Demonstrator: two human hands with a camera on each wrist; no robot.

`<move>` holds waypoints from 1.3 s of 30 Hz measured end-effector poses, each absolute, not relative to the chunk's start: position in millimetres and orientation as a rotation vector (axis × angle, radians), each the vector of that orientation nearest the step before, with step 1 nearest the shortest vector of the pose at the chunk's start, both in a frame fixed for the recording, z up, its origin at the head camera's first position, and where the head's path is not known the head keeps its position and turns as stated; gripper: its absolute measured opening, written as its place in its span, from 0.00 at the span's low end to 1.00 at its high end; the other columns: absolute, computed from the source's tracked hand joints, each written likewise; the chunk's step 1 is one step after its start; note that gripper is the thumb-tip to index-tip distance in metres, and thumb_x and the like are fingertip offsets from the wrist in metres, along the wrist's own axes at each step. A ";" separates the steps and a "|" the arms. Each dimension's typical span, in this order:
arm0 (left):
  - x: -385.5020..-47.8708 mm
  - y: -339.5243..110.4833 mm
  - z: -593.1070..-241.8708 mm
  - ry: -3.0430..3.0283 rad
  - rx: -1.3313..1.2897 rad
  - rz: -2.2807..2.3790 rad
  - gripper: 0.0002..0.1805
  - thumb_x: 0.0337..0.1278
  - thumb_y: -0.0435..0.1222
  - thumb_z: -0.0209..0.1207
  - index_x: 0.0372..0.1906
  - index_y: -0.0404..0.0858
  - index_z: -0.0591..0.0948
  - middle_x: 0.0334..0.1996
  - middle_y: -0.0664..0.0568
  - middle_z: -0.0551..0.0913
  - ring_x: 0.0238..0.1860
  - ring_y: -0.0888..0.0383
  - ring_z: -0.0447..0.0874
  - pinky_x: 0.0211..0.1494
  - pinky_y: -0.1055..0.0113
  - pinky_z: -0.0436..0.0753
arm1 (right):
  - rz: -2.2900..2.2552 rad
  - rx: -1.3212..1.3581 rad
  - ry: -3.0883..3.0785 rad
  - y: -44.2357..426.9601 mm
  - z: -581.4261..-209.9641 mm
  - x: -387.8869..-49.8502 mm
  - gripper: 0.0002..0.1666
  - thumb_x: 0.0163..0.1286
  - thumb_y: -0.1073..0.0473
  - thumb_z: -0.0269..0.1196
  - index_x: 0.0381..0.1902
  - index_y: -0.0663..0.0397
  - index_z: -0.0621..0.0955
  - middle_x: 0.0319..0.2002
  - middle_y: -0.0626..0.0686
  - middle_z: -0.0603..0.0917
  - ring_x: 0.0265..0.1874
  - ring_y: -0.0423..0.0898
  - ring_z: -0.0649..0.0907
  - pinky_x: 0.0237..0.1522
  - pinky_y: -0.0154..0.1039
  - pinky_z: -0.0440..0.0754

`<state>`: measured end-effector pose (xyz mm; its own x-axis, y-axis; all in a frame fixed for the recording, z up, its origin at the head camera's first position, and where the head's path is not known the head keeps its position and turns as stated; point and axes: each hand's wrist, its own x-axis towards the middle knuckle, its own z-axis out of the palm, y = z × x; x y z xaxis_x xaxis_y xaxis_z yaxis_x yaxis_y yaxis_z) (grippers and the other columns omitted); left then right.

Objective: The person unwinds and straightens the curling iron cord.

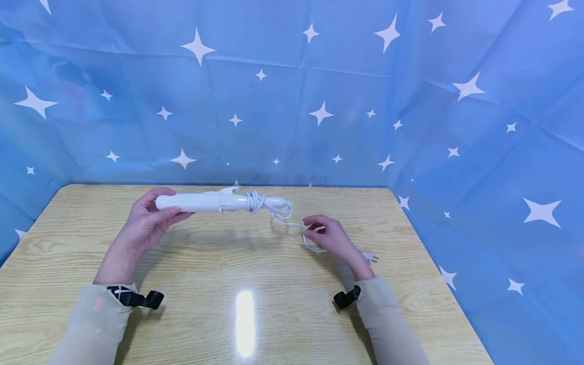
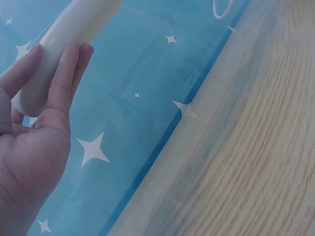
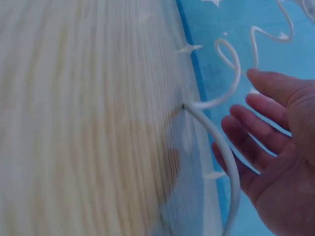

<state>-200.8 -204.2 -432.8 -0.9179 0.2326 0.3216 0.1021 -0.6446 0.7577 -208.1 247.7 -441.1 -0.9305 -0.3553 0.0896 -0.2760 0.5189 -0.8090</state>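
Note:
In the head view, my left hand (image 1: 145, 223) holds a white curling iron (image 1: 196, 203) by its thick end, raised above the table and lying roughly level. Thumb and fingers grip the smooth rounded end (image 2: 74, 44) in the left wrist view. The white power cord (image 1: 262, 201) is wound round the other end, then trails to the right. Beside that loose stretch is my right hand (image 1: 332, 237), its fingers loosely bent and apart. In the right wrist view the cord (image 3: 227, 152) passes close by the fingers, not enclosed by them. Past the right wrist lies the two-pin plug (image 1: 370, 257).
A wood-grain table (image 1: 205, 314) spans the area below both hands. Blue cloth (image 1: 283, 126) with white stars hangs behind it and along the right side. Each wrist wears a black strap with a small camera (image 1: 154, 299).

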 end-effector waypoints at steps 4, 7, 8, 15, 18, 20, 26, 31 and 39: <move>-200.0 -204.8 -432.2 1.318 0.585 2.713 0.23 0.67 0.12 0.48 0.53 0.34 0.84 0.58 0.39 0.68 0.58 0.48 0.77 0.57 0.52 0.86 | -1.481 -0.555 2.565 237.3 -447.7 -215.1 0.23 0.74 0.67 0.64 0.63 0.72 0.77 0.57 0.68 0.82 0.55 0.64 0.83 0.60 0.54 0.83; -200.1 -205.6 -432.2 1.314 0.596 2.717 0.23 0.66 0.11 0.48 0.53 0.33 0.83 0.57 0.39 0.68 0.58 0.48 0.77 0.58 0.52 0.85 | -1.521 -0.565 2.490 233.4 -453.0 -218.0 0.23 0.74 0.68 0.63 0.64 0.71 0.77 0.56 0.67 0.83 0.55 0.61 0.83 0.59 0.45 0.84; -200.1 -206.1 -432.1 1.314 0.597 2.718 0.23 0.67 0.11 0.48 0.54 0.33 0.83 0.57 0.39 0.68 0.58 0.48 0.77 0.58 0.52 0.85 | -1.523 -0.569 2.478 232.2 -452.9 -217.8 0.23 0.74 0.67 0.63 0.64 0.71 0.77 0.55 0.67 0.83 0.54 0.60 0.83 0.57 0.42 0.85; -199.5 -208.3 -432.0 1.333 0.570 2.725 0.23 0.67 0.11 0.47 0.54 0.33 0.83 0.57 0.39 0.68 0.58 0.48 0.77 0.58 0.52 0.85 | -1.448 -0.564 2.509 239.9 -452.0 -214.6 0.17 0.75 0.60 0.64 0.57 0.65 0.83 0.43 0.59 0.86 0.37 0.50 0.83 0.35 0.34 0.83; -199.2 -209.5 -432.0 1.313 0.570 2.747 0.23 0.66 0.10 0.47 0.54 0.31 0.82 0.56 0.39 0.69 0.57 0.48 0.77 0.57 0.51 0.86 | -1.428 -0.535 2.549 249.9 -450.2 -211.1 0.14 0.75 0.60 0.66 0.52 0.62 0.86 0.43 0.55 0.87 0.34 0.48 0.80 0.32 0.35 0.81; -198.9 -210.6 -432.2 1.292 0.571 2.765 0.23 0.65 0.10 0.47 0.54 0.30 0.83 0.56 0.39 0.69 0.57 0.48 0.77 0.56 0.50 0.86 | -1.419 -0.509 2.584 257.8 -448.9 -208.8 0.12 0.74 0.60 0.66 0.50 0.60 0.88 0.44 0.54 0.87 0.34 0.47 0.80 0.32 0.34 0.81; -197.3 -216.9 -433.6 1.277 0.576 2.771 0.24 0.65 0.09 0.46 0.53 0.31 0.83 0.57 0.41 0.68 0.57 0.47 0.75 0.56 0.50 0.86 | -1.427 -0.474 2.673 285.3 -447.9 -208.7 0.11 0.73 0.62 0.67 0.49 0.61 0.88 0.42 0.56 0.88 0.34 0.49 0.82 0.31 0.34 0.81; -196.4 -221.3 -434.4 1.276 0.594 2.780 0.24 0.66 0.09 0.44 0.54 0.30 0.83 0.57 0.40 0.69 0.57 0.47 0.76 0.56 0.51 0.87 | -1.440 -0.377 2.757 306.7 -446.9 -211.5 0.11 0.75 0.60 0.66 0.49 0.59 0.88 0.41 0.54 0.88 0.35 0.49 0.82 0.33 0.33 0.81; -194.4 -223.5 -433.0 1.271 0.632 2.783 0.24 0.65 0.09 0.43 0.54 0.29 0.82 0.57 0.39 0.70 0.57 0.47 0.77 0.56 0.51 0.87 | -1.386 -0.258 2.849 328.4 -451.1 -218.3 0.12 0.76 0.61 0.64 0.50 0.63 0.87 0.38 0.57 0.87 0.32 0.45 0.79 0.30 0.32 0.78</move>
